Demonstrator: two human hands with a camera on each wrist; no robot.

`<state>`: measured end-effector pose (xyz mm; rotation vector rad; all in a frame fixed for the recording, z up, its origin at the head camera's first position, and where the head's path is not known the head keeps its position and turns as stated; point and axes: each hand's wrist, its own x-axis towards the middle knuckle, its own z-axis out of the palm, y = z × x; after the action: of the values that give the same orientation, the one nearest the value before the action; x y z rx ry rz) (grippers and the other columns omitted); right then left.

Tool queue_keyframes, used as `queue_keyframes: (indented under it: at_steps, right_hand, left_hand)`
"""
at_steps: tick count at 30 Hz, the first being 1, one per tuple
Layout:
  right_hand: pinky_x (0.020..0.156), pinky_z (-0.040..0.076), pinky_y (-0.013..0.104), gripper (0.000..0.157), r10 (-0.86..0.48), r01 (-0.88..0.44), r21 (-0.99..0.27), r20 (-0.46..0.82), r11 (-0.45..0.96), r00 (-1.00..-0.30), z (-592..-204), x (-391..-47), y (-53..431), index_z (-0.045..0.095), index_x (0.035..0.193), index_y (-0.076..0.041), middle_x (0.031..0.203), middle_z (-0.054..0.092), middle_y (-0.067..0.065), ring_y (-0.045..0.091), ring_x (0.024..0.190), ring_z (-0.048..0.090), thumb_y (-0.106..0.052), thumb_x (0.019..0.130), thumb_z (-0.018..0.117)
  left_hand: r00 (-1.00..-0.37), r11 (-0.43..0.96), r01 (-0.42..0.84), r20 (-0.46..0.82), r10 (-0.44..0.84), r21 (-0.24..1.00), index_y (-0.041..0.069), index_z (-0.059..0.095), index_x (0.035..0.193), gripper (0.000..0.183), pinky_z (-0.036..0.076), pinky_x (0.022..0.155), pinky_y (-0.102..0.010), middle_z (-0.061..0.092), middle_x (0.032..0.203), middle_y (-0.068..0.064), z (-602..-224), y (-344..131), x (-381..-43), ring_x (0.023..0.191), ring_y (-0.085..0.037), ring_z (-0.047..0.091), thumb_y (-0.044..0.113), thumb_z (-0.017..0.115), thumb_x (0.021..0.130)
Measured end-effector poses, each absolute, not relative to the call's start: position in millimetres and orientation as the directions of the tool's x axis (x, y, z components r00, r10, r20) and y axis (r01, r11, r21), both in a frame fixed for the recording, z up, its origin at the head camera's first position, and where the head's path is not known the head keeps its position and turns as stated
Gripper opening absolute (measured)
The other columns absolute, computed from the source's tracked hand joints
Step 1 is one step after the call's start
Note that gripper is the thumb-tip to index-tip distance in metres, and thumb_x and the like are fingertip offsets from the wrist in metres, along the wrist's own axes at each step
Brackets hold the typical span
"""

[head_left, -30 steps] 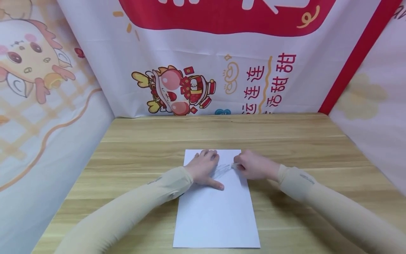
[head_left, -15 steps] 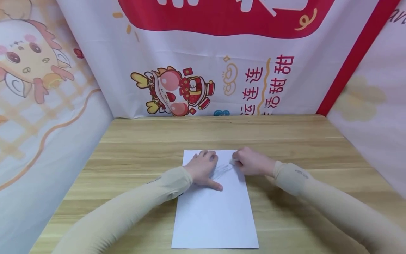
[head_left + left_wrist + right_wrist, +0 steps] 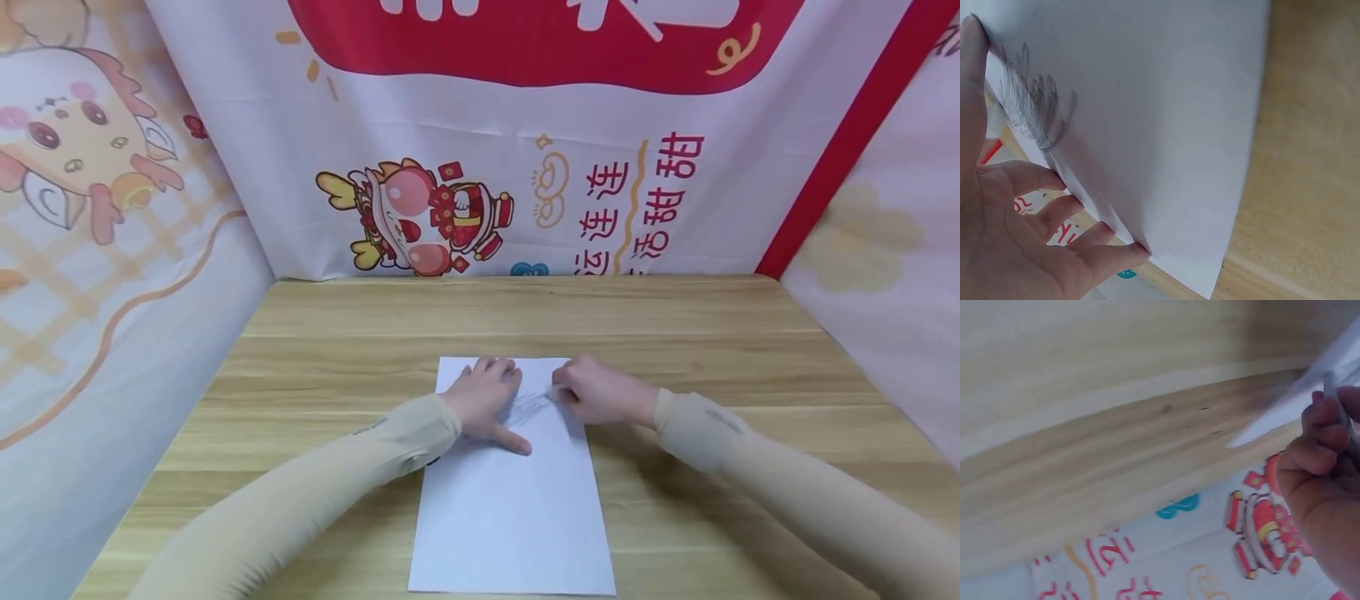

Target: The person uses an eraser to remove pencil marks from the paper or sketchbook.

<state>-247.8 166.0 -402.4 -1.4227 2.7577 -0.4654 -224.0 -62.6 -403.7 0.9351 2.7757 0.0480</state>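
Note:
A white sheet of paper (image 3: 513, 525) lies on the wooden table, with grey pencil scribbles (image 3: 1029, 103) near its far end. My left hand (image 3: 485, 408) rests on the paper left of the scribbles, fingers spread and thumb out to the right. At the scribbles' right end, my right hand (image 3: 606, 392) pinches a small pale grey eraser (image 3: 1333, 390) between curled fingers and thumb. The eraser's tip is down by the paper; most of the rest is hidden in the hand.
The wooden table (image 3: 337, 350) extends around the sheet on all sides. A printed cloth (image 3: 465, 108) hangs behind its far edge, and more patterned cloth (image 3: 135, 350) stands at the left and right.
My right hand shifts slightly back and forth with the eraser at the scribbles' right end. My left hand stays in place on the paper. The head view sways a little.

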Motion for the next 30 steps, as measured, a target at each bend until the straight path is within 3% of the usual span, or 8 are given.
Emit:
queue_keyframes:
  at_steps: [7, 12, 17, 21, 26, 30]
  right_hand:
    - [0.047, 0.038, 0.023, 0.016, -0.82, -0.811, -0.269, 0.113, 0.519, -0.562, -401.2, -246.2, 166.2, 0.061, 0.074, -0.009, 0.062, 0.047, -0.007, 0.007, 0.053, 0.041, 0.005, 0.08, 0.062]
    - [0.049, 0.039, 0.023, 0.012, -0.774, -0.772, -0.261, 0.117, 0.58, -0.622, -401.8, -248.2, 165.5, 0.064, 0.079, -0.008, 0.063, 0.048, -0.007, 0.007, 0.054, 0.043, 0.004, 0.082, 0.065]
    - [0.048, 0.04, 0.023, 0.012, -0.804, -0.795, -0.256, 0.097, 0.55, -0.587, -400.2, -244.1, 166.5, 0.064, 0.076, -0.01, 0.062, 0.049, -0.008, 0.007, 0.052, 0.043, 0.001, 0.081, 0.064]
    - [0.049, 0.04, 0.024, 0.008, -0.767, -0.768, -0.246, 0.124, 0.591, -0.63, -400.3, -244.2, 166.7, 0.067, 0.08, -0.007, 0.063, 0.05, -0.007, 0.007, 0.054, 0.044, 0.001, 0.082, 0.065]
    - [0.049, 0.04, 0.024, 0.009, -0.789, -0.788, -0.231, 0.11, 0.571, -0.605, -401.6, -243.2, 168.4, 0.065, 0.078, -0.008, 0.063, 0.05, -0.007, 0.007, 0.053, 0.044, 0.001, 0.081, 0.065]
    - [0.048, 0.039, 0.024, 0.011, -0.759, -0.767, -0.217, 0.137, 0.604, -0.637, -402.7, -244.4, 170.3, 0.063, 0.076, -0.008, 0.061, 0.048, -0.007, 0.008, 0.053, 0.042, 0.002, 0.079, 0.066]
  left_hand:
    - [-0.772, 0.793, 0.596, -0.182, 0.609, 0.127, 0.005, 0.036, 0.151, 0.117, 0.029, 0.106, -0.06, 0.03, 0.154, -0.015, -400.3, -63.4, -223.0, 0.138, -0.037, 0.025, 0.08, 0.068, 0.067]
    - [-0.774, 0.795, 0.594, -0.181, 0.607, 0.123, 0.005, 0.036, 0.151, 0.118, 0.03, 0.106, -0.06, 0.03, 0.153, -0.015, -402.0, -64.0, -221.9, 0.138, -0.037, 0.025, 0.08, 0.068, 0.066]
    - [-0.768, 0.787, 0.604, -0.171, 0.617, 0.129, 0.006, 0.036, 0.151, 0.117, 0.03, 0.106, -0.059, 0.03, 0.153, -0.015, -402.1, -63.7, -222.4, 0.138, -0.036, 0.025, 0.081, 0.067, 0.067]
    - [-0.774, 0.794, 0.598, -0.178, 0.607, 0.106, 0.007, 0.036, 0.152, 0.118, 0.03, 0.106, -0.058, 0.03, 0.154, -0.014, -401.3, -64.3, -223.3, 0.139, -0.035, 0.025, 0.082, 0.066, 0.066]
    - [-0.77, 0.791, 0.603, -0.18, 0.612, 0.107, 0.006, 0.035, 0.152, 0.118, 0.029, 0.107, -0.059, 0.03, 0.154, -0.014, -400.9, -64.5, -223.2, 0.139, -0.035, 0.025, 0.082, 0.066, 0.067]
    - [-0.774, 0.793, 0.599, -0.176, 0.609, 0.108, 0.006, 0.036, 0.152, 0.118, 0.029, 0.107, -0.059, 0.03, 0.154, -0.014, -401.5, -64.3, -222.7, 0.138, -0.036, 0.025, 0.081, 0.067, 0.066]
